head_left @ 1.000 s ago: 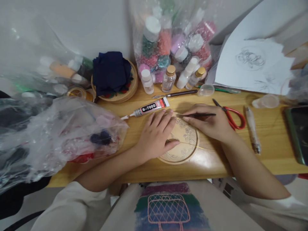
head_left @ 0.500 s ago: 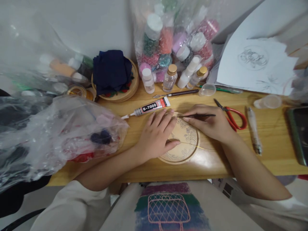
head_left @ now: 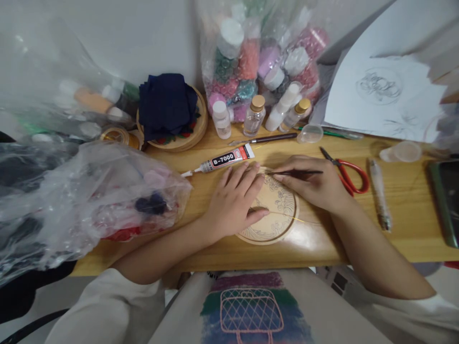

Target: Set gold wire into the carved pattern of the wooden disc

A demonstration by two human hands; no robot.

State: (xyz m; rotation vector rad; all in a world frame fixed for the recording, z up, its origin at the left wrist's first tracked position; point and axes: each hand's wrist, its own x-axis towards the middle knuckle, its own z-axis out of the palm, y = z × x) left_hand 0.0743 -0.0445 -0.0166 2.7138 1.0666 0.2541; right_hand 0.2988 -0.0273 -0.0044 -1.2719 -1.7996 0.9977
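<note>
A round wooden disc [head_left: 278, 215] with a drawn line pattern lies on the wooden table [head_left: 358, 234] in front of me. My left hand [head_left: 234, 200] rests flat on the disc's left half, fingers stretched out. My right hand [head_left: 315, 184] is closed on a thin dark tool [head_left: 296, 172] whose tip touches the disc's upper edge near my left fingertips. A fine gold wire [head_left: 287, 216] runs across the disc and off to the right.
A B-7000 glue tube [head_left: 224, 160] lies just beyond my left hand. Red scissors [head_left: 346, 169], a pen-like tool [head_left: 380, 193] and a phone [head_left: 446, 198] sit to the right. Small bottles [head_left: 253, 117], bagged jars [head_left: 261, 52], paper sketches [head_left: 380, 95] and plastic bags [head_left: 89, 200] crowd the back and left.
</note>
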